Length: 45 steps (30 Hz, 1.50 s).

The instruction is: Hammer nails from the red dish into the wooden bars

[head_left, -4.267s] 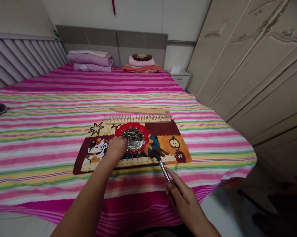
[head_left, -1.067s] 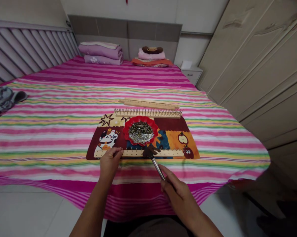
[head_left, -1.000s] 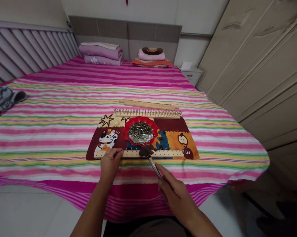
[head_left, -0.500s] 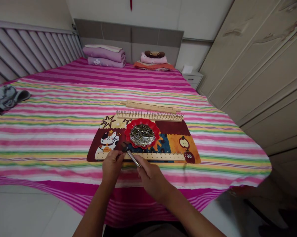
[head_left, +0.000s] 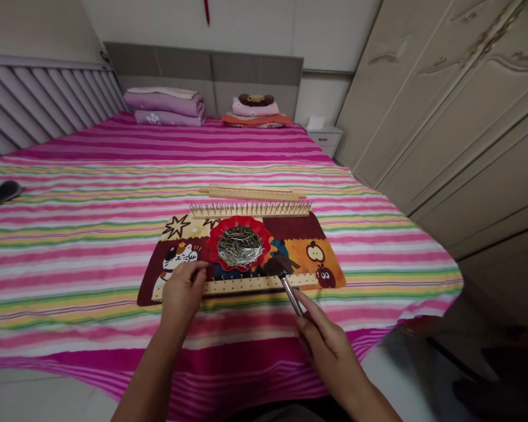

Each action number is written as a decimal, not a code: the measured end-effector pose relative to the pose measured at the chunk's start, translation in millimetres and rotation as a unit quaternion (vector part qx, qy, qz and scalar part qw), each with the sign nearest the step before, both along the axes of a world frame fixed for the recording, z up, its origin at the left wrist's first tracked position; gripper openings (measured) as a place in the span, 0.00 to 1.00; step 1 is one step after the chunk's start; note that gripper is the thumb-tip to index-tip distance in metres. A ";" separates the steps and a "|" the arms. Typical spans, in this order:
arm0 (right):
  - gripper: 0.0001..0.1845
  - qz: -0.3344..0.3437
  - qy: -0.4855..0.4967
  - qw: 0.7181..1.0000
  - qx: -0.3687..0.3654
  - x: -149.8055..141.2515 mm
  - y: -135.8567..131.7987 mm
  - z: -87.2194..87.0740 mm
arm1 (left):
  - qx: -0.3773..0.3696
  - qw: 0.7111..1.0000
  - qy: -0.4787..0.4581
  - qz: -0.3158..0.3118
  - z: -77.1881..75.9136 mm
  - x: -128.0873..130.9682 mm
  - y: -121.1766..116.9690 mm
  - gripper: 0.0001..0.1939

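My right hand [head_left: 331,343] is closed around the metal handle of a hammer [head_left: 292,294], whose dark head lies over the right part of a pale wooden strip [head_left: 241,284]. A row of nails stands along this strip, beside small dark holes. Over the strip's left part is my left hand [head_left: 182,293], its thumb and fingers slightly apart with nothing visible between them. Just beyond the strip sits a red scalloped bowl [head_left: 213,246] full of loose nails [head_left: 241,245]. Underneath lies a patterned mat [head_left: 329,266] with a cat and apples on it.
Behind the bowl, a wooden strip [head_left: 250,212] bristles with upright nails. More wooden strips [head_left: 250,192] lie farther back. The striped bedspread [head_left: 391,264] covers the bed; folded bedding [head_left: 167,106] is at the headboard. A wardrobe [head_left: 443,117] stands on the right.
My right hand has carried the hammer to the right along the strip, away from my left hand. My left hand has shifted left and its fingers have parted. The view has turned slightly right.
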State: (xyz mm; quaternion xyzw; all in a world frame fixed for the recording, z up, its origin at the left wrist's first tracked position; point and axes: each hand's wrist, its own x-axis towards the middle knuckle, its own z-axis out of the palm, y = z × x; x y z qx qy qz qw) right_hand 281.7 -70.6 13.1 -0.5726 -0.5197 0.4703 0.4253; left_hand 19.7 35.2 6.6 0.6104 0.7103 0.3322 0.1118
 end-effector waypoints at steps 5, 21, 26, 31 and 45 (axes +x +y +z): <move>0.28 -0.053 0.024 0.998 -0.013 8.5 -4.0 -11.0 | -0.079 0.976 0.187 -0.082 12.7 23.7 41.4 0.11; 0.28 -0.026 0.037 0.998 -0.053 9.9 -4.2 -3.7 | -0.120 0.935 0.307 -0.128 11.4 43.6 67.0 0.12; 0.28 -0.020 0.034 0.998 -0.050 9.1 -4.4 -3.7 | -0.084 0.987 0.083 -0.110 13.8 31.2 64.5 0.07; 0.29 -0.014 0.044 0.998 -0.043 7.9 -5.2 -12.9 | -0.053 0.951 -0.298 -0.056 22.6 8.3 46.2 0.16; 0.28 0.035 0.047 0.996 -0.063 -0.6 -10.0 -14.7 | -0.068 0.838 -0.539 0.056 2.6 -36.9 -14.8 0.15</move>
